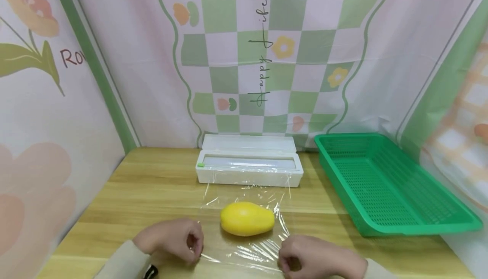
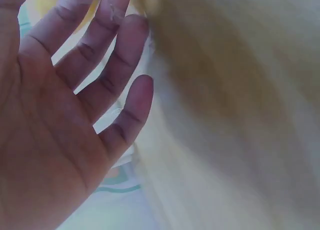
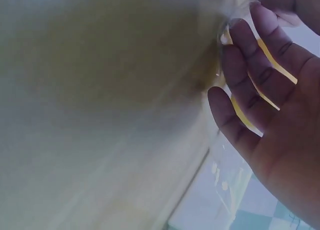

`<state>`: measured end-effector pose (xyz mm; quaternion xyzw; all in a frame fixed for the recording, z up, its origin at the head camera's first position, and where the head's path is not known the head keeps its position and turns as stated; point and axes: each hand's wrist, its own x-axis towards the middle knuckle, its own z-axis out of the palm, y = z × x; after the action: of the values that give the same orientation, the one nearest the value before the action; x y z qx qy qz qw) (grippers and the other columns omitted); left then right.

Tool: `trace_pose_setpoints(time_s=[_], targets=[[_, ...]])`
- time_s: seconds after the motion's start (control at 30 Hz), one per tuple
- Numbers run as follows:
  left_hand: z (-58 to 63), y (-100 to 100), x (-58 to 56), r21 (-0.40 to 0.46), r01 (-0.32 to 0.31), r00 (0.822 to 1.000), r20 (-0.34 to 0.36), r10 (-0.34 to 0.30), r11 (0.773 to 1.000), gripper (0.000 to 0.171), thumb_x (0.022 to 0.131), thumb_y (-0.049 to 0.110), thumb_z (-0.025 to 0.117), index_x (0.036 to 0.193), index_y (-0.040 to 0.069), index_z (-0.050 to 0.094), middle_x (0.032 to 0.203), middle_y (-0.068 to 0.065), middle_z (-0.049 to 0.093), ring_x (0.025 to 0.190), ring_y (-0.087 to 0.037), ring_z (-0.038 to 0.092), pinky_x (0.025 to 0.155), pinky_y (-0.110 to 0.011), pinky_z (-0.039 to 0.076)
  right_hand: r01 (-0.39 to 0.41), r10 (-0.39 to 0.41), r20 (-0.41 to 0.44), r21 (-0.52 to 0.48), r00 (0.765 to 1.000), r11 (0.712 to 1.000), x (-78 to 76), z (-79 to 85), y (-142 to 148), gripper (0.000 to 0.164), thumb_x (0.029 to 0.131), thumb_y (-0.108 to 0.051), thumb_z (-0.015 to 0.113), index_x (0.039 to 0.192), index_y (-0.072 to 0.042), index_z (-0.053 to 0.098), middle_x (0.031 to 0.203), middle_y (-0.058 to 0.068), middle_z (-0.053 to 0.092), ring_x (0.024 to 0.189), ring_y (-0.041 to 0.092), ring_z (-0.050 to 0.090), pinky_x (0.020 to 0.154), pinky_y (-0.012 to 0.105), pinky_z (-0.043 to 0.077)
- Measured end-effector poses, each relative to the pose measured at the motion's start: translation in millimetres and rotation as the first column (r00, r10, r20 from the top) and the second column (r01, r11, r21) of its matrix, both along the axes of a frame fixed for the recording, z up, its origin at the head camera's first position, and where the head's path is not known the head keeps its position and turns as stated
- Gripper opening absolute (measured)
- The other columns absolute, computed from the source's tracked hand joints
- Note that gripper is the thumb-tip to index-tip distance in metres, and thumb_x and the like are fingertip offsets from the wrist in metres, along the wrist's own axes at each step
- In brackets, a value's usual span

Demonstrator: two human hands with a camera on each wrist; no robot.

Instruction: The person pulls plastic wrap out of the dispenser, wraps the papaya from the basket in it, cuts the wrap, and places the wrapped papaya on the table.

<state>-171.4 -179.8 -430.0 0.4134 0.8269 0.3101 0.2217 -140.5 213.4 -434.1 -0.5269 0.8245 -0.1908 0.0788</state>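
Note:
A sheet of clear plastic wrap [image 1: 253,251] runs from a white dispenser box [image 1: 249,177] toward the near side of the table. On the sheet lies a yellow papaya-shaped fruit [image 1: 247,219], its narrower end to the right. My left hand [image 1: 177,240] pinches the wrap's near left corner between thumb and fingertips. At the near right corner, my right hand [image 1: 310,257] pinches the wrap the same way. The right wrist view shows shiny film at the right fingertips [image 3: 242,27]. In the left wrist view the other left fingers [image 2: 132,102] are loosely bent.
The box's lid [image 1: 249,143] stands open at the back, with a small green piece [image 1: 201,165] on the box's left end. A green perforated plastic basket [image 1: 343,185] stands on the right of the wooden table [image 1: 152,185]. Printed curtains [image 1: 152,79] enclose the back and sides.

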Motion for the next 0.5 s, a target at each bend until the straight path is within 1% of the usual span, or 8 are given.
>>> trace_pose_setpoints(time_s=[0.1, 0.13, 0.27, 0.3, 0.37, 0.43, 0.5], targets=[[4.9, 0, -2.4, 0.023, 0.008, 1.0, 0.01, -0.008, 1.0, 0.018, 0.073, 0.003, 0.074, 0.077, 0.02, 0.068, 0.082, 0.019, 0.061, 0.075, 0.002, 0.057, 0.071, -0.021, 0.054, 0.052, -0.052, 0.051, -0.006, 0.997, 0.999, 0.4, 7.4, 3, 0.021, 0.083, -0.014, 0.074, 0.08, -0.028, 0.058, 0.079, -0.023, 0.05, 0.07, -0.008, 0.046, 0.06, 0.011, 0.043], [6.5, 0, -3.3, 0.031, 0.015, 1.0, 0.002, -0.015, 0.999, 0.018, 0.074, 0.004, 0.074, 0.078, 0.02, 0.068, 0.082, 0.019, 0.061, 0.075, 0.002, 0.057, 0.071, -0.021, 0.054, 0.066, -0.065, 0.06, -0.005, 0.996, 0.998, 0.1, 10.2, 4, 0.021, 0.083, -0.014, 0.074, 0.08, -0.028, 0.058, 0.08, -0.024, 0.05, 0.07, -0.008, 0.047, 0.06, 0.011, 0.044], [12.3, 2, -7.5, 0.083, 0.057, 0.996, -0.071, -0.051, 0.995, 0.015, 0.077, 0.004, 0.07, 0.079, 0.017, 0.065, 0.081, 0.019, 0.061, 0.077, 0.002, 0.058, 0.073, -0.024, 0.055, 0.099, -0.097, 0.067, -0.017, 0.993, 0.995, -3.8, 21.7, 7, 0.02, 0.083, -0.011, 0.073, 0.083, -0.025, 0.058, 0.082, -0.024, 0.051, 0.073, -0.006, 0.051, 0.062, 0.014, 0.048], [13.5, 2, -8.8, 0.099, 0.066, 0.994, -0.09, -0.057, 0.993, 0.013, 0.077, 0.004, 0.069, 0.08, 0.017, 0.065, 0.081, 0.019, 0.061, 0.077, 0.002, 0.058, 0.073, -0.024, 0.055, 0.102, -0.1, 0.064, -0.026, 0.993, 0.994, -5.8, 24.2, 7, 0.02, 0.083, -0.01, 0.072, 0.083, -0.024, 0.058, 0.082, -0.023, 0.051, 0.073, -0.004, 0.051, 0.063, 0.015, 0.048], [15.2, 3, -11.1, 0.134, 0.069, 0.992, -0.113, -0.054, 0.989, 0.016, 0.077, 0.004, 0.067, 0.079, 0.019, 0.062, 0.08, 0.018, 0.059, 0.078, 0.001, 0.058, 0.075, -0.025, 0.055, 0.101, -0.099, 0.048, -0.053, 0.994, 0.993, -9.8, 28.1, 7, 0.019, 0.082, -0.008, 0.069, 0.084, -0.022, 0.057, 0.081, -0.023, 0.05, 0.071, -0.002, 0.052, 0.063, 0.016, 0.049], [15.4, 4, -13.3, 0.161, 0.059, 0.99, -0.133, -0.037, 0.985, 0.017, 0.077, 0.004, 0.066, 0.079, 0.019, 0.059, 0.08, 0.019, 0.057, 0.079, 0.0, 0.058, 0.076, -0.026, 0.055, 0.109, -0.107, 0.027, -0.079, 0.994, 0.991, -13.2, 30.4, 6, 0.018, 0.081, -0.007, 0.067, 0.084, -0.021, 0.056, 0.079, -0.022, 0.048, 0.069, 0.0, 0.051, 0.062, 0.017, 0.049], [14.9, 5, -15.5, 0.185, 0.044, 0.988, -0.155, -0.015, 0.982, 0.018, 0.078, 0.004, 0.064, 0.079, 0.02, 0.057, 0.079, 0.019, 0.056, 0.079, -0.001, 0.058, 0.076, -0.026, 0.055, 0.131, -0.133, -0.013, -0.095, 0.991, 0.987, -15.6, 31.9, 5, 0.019, 0.081, -0.008, 0.066, 0.084, -0.023, 0.055, 0.078, -0.023, 0.047, 0.067, 0.002, 0.05, 0.064, 0.02, 0.048]])
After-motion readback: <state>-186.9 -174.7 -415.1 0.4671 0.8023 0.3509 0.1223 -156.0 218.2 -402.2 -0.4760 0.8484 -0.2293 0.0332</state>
